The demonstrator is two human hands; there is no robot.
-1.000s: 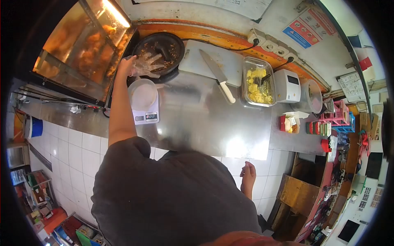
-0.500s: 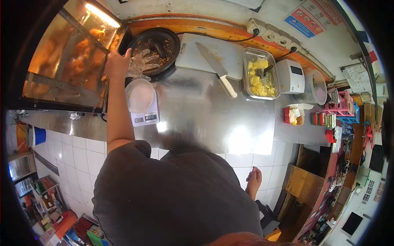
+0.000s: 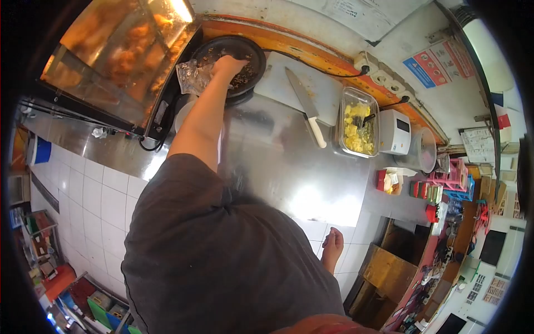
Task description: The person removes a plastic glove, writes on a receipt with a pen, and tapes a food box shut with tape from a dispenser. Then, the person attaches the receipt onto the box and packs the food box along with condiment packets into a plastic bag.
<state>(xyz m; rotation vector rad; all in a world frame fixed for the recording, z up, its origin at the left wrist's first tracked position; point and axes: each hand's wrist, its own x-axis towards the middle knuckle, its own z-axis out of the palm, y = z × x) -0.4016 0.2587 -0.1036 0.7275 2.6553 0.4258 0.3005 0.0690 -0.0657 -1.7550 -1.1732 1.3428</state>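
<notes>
My left hand (image 3: 230,66) reaches into a dark round mortar (image 3: 256,51) that has brown crumbly bits inside. Its fingers are closed over the spot of the dark pestle, which the hand mostly hides. A crumpled clear plastic glove (image 3: 193,77) lies on the mortar's near-left rim, beside my wrist. Beneath my forearm, a kitchen scale with a round pan (image 3: 182,115) is largely covered. Low at my right side hangs my right hand (image 3: 332,245), its fingers curled with nothing visible in them.
A lit glass display case (image 3: 111,61) of fried food stands left. Right of the mortar are a white cutting board (image 3: 278,83) with a knife (image 3: 306,106), a glass container (image 3: 359,122) of yellow pieces, a white device (image 3: 395,132) and a small food box (image 3: 390,181).
My left hand has moved right, from the display case's edge down into the mortar. The view has shifted and turned slightly. My right hand's fingers look more curled.
</notes>
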